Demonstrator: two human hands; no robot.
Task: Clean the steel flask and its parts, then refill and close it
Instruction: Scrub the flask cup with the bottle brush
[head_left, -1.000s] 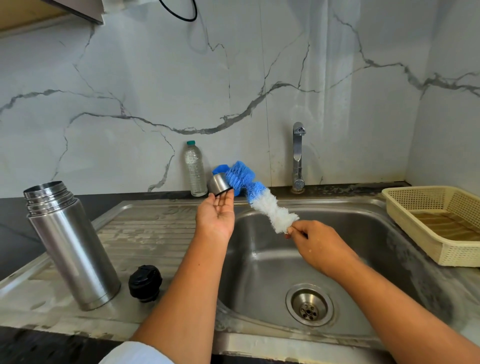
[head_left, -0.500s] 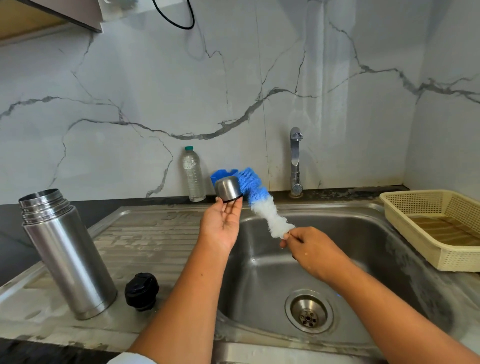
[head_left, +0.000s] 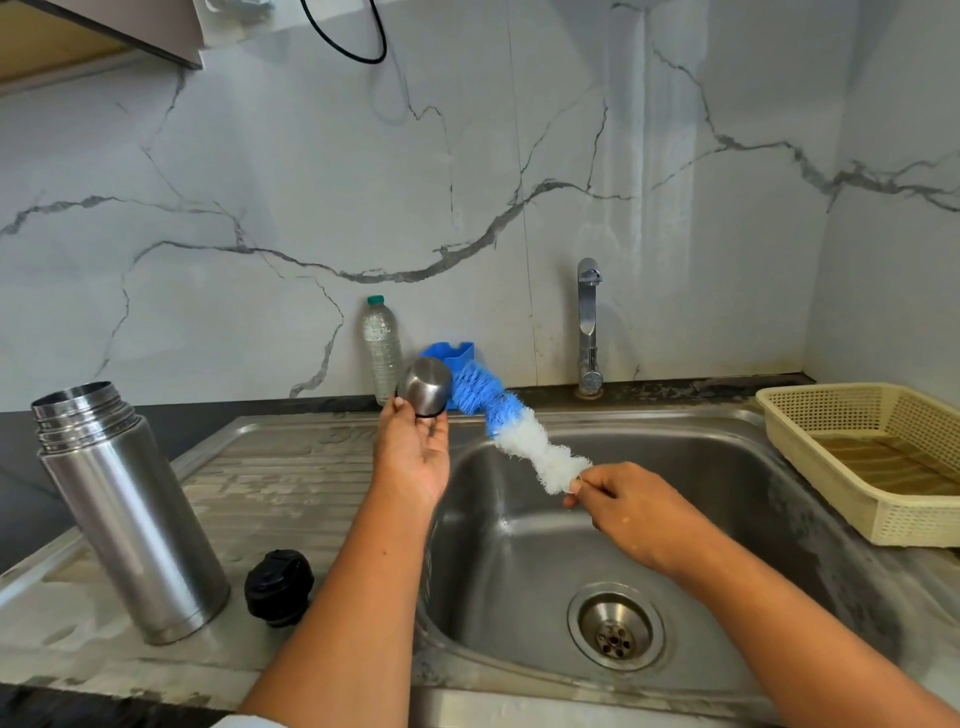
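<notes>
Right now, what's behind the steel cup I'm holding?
Blue bristles of the brush pass behind the steel cup, with a blue plastic object further back. The cup covers the brush tip and part of that object.

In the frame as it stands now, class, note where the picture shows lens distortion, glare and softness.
Head view: the wide lens makes the steel flask appear to lean outward near the left edge. Head view: a pale vertical band of light washes the marble wall above the tap. Head view: the bristles of the brush look soft, with fine detail smeared.
</notes>
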